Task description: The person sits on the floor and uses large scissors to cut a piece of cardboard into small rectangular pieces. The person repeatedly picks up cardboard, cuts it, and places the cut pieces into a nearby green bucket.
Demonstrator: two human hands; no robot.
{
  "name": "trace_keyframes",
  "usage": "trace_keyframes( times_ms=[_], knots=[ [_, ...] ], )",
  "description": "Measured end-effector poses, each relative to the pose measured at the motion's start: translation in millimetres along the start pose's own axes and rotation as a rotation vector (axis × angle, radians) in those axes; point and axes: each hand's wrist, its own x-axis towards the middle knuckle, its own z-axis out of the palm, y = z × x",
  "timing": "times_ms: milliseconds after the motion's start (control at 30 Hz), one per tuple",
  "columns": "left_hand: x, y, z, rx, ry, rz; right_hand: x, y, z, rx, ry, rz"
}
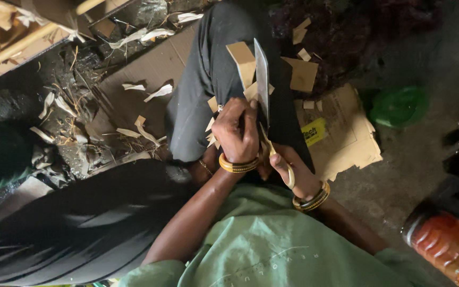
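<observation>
Clenched around a tan cardboard piece (243, 62), the left hand (236, 133) kept its grip at the strip's lower end, so the card stood up and away from the fingers, over a dark trouser leg (208, 79). Just right of that grip, the right hand (293, 167) was closed on the pale handles of a pair of scissors (264, 90), whose long blade ran up alongside the card, apparently touching it, though the dim view left that unsure. Small cardboard offcuts (304, 74) lay beyond the grip, and a flattened cardboard sheet (346, 138) lay to the right on the floor.
</observation>
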Motion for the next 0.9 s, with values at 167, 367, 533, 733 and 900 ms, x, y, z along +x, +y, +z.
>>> trace_keyframes(
  times_ms=[167,367,533,733,900],
  knots=[
    [-4,-4,3,-0.036,-0.015,-0.126,-1,16,3,0.199,0.095,0.024],
    [-9,-15,7,-0.039,-0.004,-0.1,-1,24,5,0.196,0.2,0.162],
    [-15,-27,7,-0.236,0.011,-0.184,1,16,6,0.224,0.106,0.084],
    [-13,-26,-6,-0.546,0.035,-0.277,-17,6,-3,0.251,0.02,0.075],
    [0,9,-43,-0.468,0.046,-0.289,-27,17,-9,0.06,0.235,-0.075]
  ],
)
